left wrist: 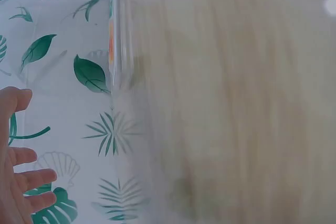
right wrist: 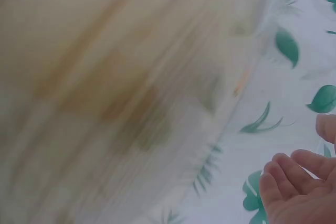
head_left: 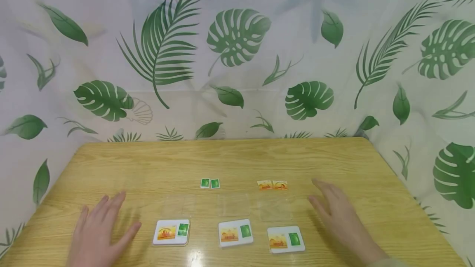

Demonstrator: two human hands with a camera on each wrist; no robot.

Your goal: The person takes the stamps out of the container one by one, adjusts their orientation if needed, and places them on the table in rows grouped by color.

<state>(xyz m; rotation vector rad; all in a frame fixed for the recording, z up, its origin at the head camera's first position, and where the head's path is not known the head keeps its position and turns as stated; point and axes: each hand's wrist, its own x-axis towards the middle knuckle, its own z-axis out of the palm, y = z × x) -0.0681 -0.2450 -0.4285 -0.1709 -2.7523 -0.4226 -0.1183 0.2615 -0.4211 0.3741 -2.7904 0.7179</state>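
My left hand [head_left: 100,234] hovers at the left of the table with fingers spread, holding nothing. To its right lies a white case [head_left: 171,242] bearing an orange stamp [head_left: 166,233] and a green stamp [head_left: 183,229]. A second white case [head_left: 235,244] sits in the middle with the same pair of stamps. Nearest my right hand [head_left: 339,215] is a third such case [head_left: 285,250]. That hand holds nothing either, its fingers loosely extended. In the wrist views, the fingers of the left hand [left wrist: 26,177] and the right hand [right wrist: 299,187] show against the patterned backdrop.
Behind the cases lie three clear plastic covers [head_left: 179,206], [head_left: 233,205], [head_left: 275,209]. Farther back are two green stamps [head_left: 210,183] and two orange stamps [head_left: 272,185]. A leaf-patterned cloth [head_left: 237,94] hangs beyond the wooden table [head_left: 237,155].
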